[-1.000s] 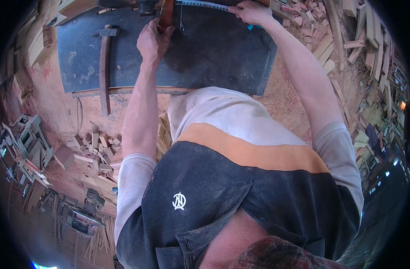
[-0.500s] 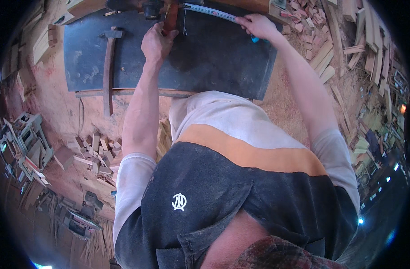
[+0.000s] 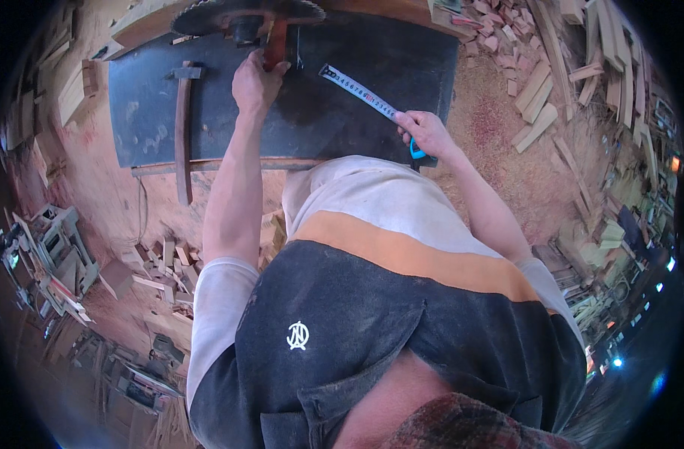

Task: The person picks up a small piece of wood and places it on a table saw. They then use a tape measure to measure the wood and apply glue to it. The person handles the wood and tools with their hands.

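In my right hand [image 3: 425, 135] is a tape measure with a blue case [image 3: 416, 149]. Its white blade [image 3: 360, 93] sticks out to the upper left, over the dark work table [image 3: 342, 123], and its tip touches nothing. My left hand [image 3: 257, 82] is closed at the near end of a reddish-brown bar [image 3: 277, 41], just in front of a toothed circular saw blade [image 3: 203, 21]. The fingertips are partly hidden there. Left of that hand, a wooden-handled hammer [image 3: 183, 123] lies across the table, its handle reaching past the near edge.
Beyond the saw blade runs a wooden beam [image 3: 143, 22]. Small offcuts [image 3: 499, 26] and longer boards [image 3: 540, 93] lie on the dusty floor at the right. More wood blocks [image 3: 170, 262] are heaped at the left, near a machine frame [image 3: 54, 247].
My right hand has drawn the tape measure toward me, its tip leaving the spot beside the reddish-brown bar. My left hand stays at the bar. More of the saw blade shows.
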Motion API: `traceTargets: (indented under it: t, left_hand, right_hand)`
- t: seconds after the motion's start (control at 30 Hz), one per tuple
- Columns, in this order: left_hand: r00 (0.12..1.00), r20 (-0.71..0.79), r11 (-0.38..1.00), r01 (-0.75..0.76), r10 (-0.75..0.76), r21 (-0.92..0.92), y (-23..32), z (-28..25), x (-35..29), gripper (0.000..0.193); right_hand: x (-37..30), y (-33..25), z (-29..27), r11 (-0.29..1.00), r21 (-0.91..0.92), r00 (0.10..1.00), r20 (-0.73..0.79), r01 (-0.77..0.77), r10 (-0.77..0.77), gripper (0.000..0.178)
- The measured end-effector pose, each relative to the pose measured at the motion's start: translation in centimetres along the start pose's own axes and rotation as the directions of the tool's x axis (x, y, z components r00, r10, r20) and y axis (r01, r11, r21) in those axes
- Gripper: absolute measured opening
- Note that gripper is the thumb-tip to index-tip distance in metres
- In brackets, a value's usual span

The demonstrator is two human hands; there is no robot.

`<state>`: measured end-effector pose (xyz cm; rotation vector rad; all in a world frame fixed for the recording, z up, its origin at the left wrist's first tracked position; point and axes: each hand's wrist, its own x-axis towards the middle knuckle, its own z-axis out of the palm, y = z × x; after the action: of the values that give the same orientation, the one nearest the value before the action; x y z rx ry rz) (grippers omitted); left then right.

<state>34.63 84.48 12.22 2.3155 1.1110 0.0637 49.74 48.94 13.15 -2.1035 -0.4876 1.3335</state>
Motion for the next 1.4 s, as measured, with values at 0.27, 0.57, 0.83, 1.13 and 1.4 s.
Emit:
traceTargets:
  t: [0.27,0.57,0.83,1.13,1.4]
  left_hand:
    - [0.995,-0.094,0.997,-0.041,0.035,-0.061,-0.9,-0.4,0.5,0.066]
    - [0.986,-0.031,0.982,-0.162,0.166,0.101,-1.1,-0.2,0.2,0.061]
    - [0.986,-0.016,0.981,-0.166,0.168,0.095,-1.3,0.1,0.4,0.062]
    - [0.984,-0.056,0.981,-0.165,0.171,0.102,-1.3,0.5,0.3,0.062]
    - [0.982,-0.039,0.980,-0.180,0.184,0.084,-0.9,0.2,0.3,0.058]
  right_hand:
    - [2.7,-2.8,-2.8,0.978,-0.209,0.990,-0.129,0.026,-0.054,0.059]
    - [7.0,-6.1,-4.6,0.901,-0.431,0.993,-0.120,-0.054,0.002,0.061]
    - [9.3,-7.9,-5.3,0.836,-0.547,0.994,-0.106,-0.050,-0.009,0.060]
    - [12.7,-8.8,-5.6,0.747,-0.665,0.982,-0.143,-0.001,-0.126,0.064]
    - [14.4,-11.2,-6.1,0.660,-0.751,0.977,-0.148,-0.011,-0.152,0.065]
